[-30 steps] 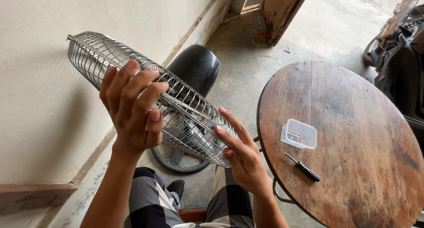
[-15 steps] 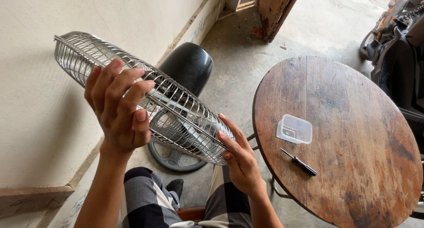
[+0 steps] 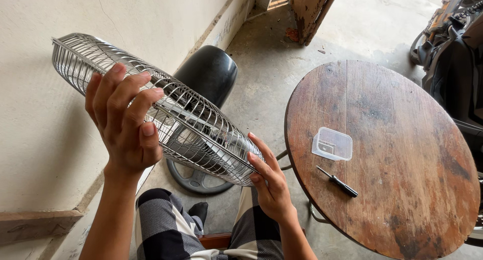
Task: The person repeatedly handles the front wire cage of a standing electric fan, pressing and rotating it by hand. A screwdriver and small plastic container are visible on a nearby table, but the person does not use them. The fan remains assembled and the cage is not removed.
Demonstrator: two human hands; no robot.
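Note:
A chrome wire fan cage [image 3: 196, 124] is seen edge-on, tilted from upper left to lower right, with the fan's black motor housing [image 3: 209, 71] behind it and its round base [image 3: 193, 182] on the floor. My left hand [image 3: 126, 121] lies flat against the cage's near face, fingers spread upward. My right hand [image 3: 269, 182] presses its fingers against the cage's lower right rim. Neither hand wraps fully around the wires.
A round worn wooden table [image 3: 402, 139] stands at the right with a small clear plastic box [image 3: 332, 144] and a black-handled screwdriver [image 3: 338, 182] on it. A pale wall runs along the left. A motorbike [image 3: 453, 33] sits at the far right. My checkered-trousered legs are below.
The view has shifted slightly. The cage has turned a little between my hands, and both hands have stayed on it.

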